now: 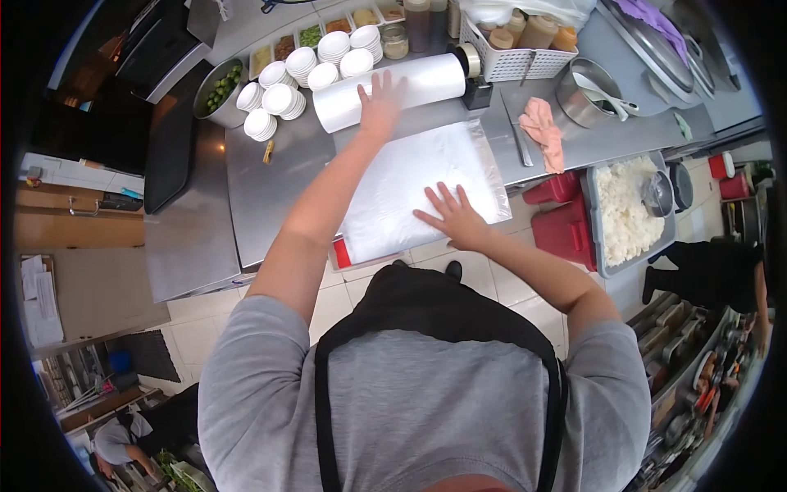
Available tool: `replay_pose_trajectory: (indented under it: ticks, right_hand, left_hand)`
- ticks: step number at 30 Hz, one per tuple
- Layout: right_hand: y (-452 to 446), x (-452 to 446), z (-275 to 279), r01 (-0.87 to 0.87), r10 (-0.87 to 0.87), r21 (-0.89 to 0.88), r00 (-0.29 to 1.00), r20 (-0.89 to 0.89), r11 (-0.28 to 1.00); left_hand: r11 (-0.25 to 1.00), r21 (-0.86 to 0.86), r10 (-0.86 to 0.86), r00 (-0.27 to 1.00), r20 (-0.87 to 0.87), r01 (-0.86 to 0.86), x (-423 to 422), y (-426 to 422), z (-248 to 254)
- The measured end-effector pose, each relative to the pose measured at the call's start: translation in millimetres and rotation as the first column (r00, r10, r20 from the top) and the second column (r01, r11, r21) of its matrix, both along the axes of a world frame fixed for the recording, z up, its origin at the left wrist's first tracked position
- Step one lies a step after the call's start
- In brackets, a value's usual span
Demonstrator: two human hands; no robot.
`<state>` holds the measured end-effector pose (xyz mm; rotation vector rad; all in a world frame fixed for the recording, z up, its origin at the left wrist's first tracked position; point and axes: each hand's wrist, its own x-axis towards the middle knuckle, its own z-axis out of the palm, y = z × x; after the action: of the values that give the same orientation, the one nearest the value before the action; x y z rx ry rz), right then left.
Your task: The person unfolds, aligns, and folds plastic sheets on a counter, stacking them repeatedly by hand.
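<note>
Resting with spread fingers of the left hand (pixel 379 112) on the plastic roll (pixel 438 79) at upper centre, apparently to steady it, and with splayed fingers of the right hand (pixel 461 224) on the plastic sheeting (pixel 385 193) at mid-frame, seemingly to keep it flat. Farther out, bordered by stacked white containers (pixel 280 100) at upper left and a tape dispenser (pixel 475 95) beside the roll, likely to leave room.

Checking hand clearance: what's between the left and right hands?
Head view: the near edge of the plastic roll, then white plastic sheeting. No loose object shows between left hand and right hand.
</note>
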<state>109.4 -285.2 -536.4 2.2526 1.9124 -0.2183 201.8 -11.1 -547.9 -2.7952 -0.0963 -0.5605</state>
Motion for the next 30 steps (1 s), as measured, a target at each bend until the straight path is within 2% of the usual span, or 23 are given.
replay_pose_trajectory:
  ticks: [2, 3, 4, 6, 7, 8, 9, 10, 11, 12, 14, 15, 16, 17, 20, 21, 23, 25, 27, 28, 30]
  right_hand:
    - [-12.4, -3.2, -48.0, -0.016, -0.043, 0.243, 0.971, 0.237, 0.97]
    - [-13.2, -1.5, -52.6, 0.035, -0.061, 0.404, 0.997, 0.052, 0.914]
    - [-12.0, -1.8, -49.7, 0.035, -0.062, 0.401, 0.997, 0.055, 0.916]
    - [-8.4, -10.7, -32.6, 0.076, -0.06, 0.463, 0.997, -0.048, 0.883]
    - [-9.4, -14.9, -20.3, 0.081, -0.065, 0.463, 0.997, -0.051, 0.883]
    - [-11.9, -20.0, -4.6, 0.1, -0.041, 0.459, 0.99, -0.136, 0.883]
    - [-14.3, -25.0, 11.1, 0.116, -0.015, 0.456, 0.975, -0.22, 0.882]
    - [-17.8, -29.7, 27.4, 0.115, -0.013, 0.458, 0.975, -0.22, 0.881]
    - [-22.6, -35.4, 43.2, 0.142, -0.028, 0.35, 0.95, -0.31, 0.926]
    - [-27.4, -41.4, 53.0, 0.155, -0.052, 0.235, 0.917, -0.395, 0.96]
    - [-32.1, -51.5, 70.7, 0.125, -0.02, 0.248, 0.921, -0.389, 0.961]
    - [-33.3, -54.3, 88.3, 0.089, -0.034, 0.11, 0.905, -0.425, 0.99]
    - [-33.4, -56.4, 103.2, 0.045, -0.053, -0.03, 0.887, -0.458, 0.999]
    - [-34.9, -56.4, 109.6, 0.037, -0.004, 0.053, 0.857, -0.516, 0.998]
    - [-18.3, -42.0, 130.9, -0.001, 0.032, 0.064, 0.875, -0.483, 0.998]
    - [-7.6, -29.8, 130.0, 0.084, -0.05, 0.047, 0.87, -0.491, 0.995]
    - [20.4, 3.2, 119.1, 0.106, -0.087, 0.037, 0.931, -0.354, 0.994]
    - [47.1, 35.9, 85.0, 0.229, -0.105, 0.367, 0.939, -0.329, 0.902]
    - [80.8, 62.5, 93.9, 0.32, -0.256, 0.206, 0.924, -0.286, 0.925]
    - [91.8, 80.1, 78.6, 0.316, -0.251, 0.208, 0.924, -0.288, 0.926]
    - [110.3, 103.6, 21.0, 0.197, -0.159, 0.454, 0.98, -0.119, 0.869]
  left_hand:
    - [0.999, -0.039, 0.022, 0.999, 0.024, -0.021, 6.3, -15.6, 2.6]
    - [0.999, -0.044, 0.018, 0.999, 0.03, -0.017, 12.7, -17.8, 2.2]
    - [0.998, -0.045, 0.041, 0.998, 0.047, -0.039, 20.2, -17.4, 0.7]
    - [0.997, -0.046, 0.06, 0.997, 0.052, -0.058, 25.5, -17.3, -0.1]
    - [0.987, -0.081, 0.134, 0.99, -0.046, -0.138, 28.4, -17.1, 6.2]
    - [0.969, -0.108, 0.205, 0.968, -0.145, -0.221, 29.4, -18.6, 15.8]
    - [0.969, -0.107, 0.205, 0.968, -0.145, -0.221, 28.6, -19.6, 25.0]
    - [0.939, -0.16, 0.251, 0.926, -0.283, -0.304, 25.0, -20.8, 38.7]
    - [0.899, -0.196, 0.285, 0.862, -0.419, -0.392, 21.8, -20.0, 48.3]
    - [0.897, -0.193, 0.29, 0.86, -0.421, -0.397, 18.6, -16.2, 55.1]
    - [0.858, -0.211, 0.287, 0.776, -0.562, -0.469, 14.1, -1.0, 65.8]
    - [0.855, -0.209, 0.293, 0.774, -0.561, -0.475, 13.3, 6.5, 71.5]
    - [0.833, -0.194, 0.297, 0.715, -0.633, -0.518, 11.9, 14.4, 77.4]
    - [0.81, -0.175, 0.297, 0.649, -0.7, -0.56, 11.6, 24.1, 78.5]
    - [0.788, -0.166, 0.267, 0.572, -0.775, -0.593, 14.3, 50.6, 83.0]
    - [0.792, -0.152, 0.254, 0.545, -0.799, -0.592, 14.5, 55.8, 88.5]
    - [0.809, -0.196, 0.206, 0.58, -0.788, -0.554, 32.5, 83.9, 64.7]
    - [0.856, -0.245, 0.128, 0.646, -0.753, -0.456, 35.7, 94.3, 60.4]
    - [0.881, -0.225, 0.126, 0.665, -0.737, -0.416, 42.1, 97.3, 56.9]
    - [0.905, -0.206, 0.119, 0.688, -0.716, -0.371, 44.7, 97.9, 56.7]
    - [0.914, -0.192, 0.105, 0.667, -0.738, -0.356, 36.0, 91.9, 67.8]
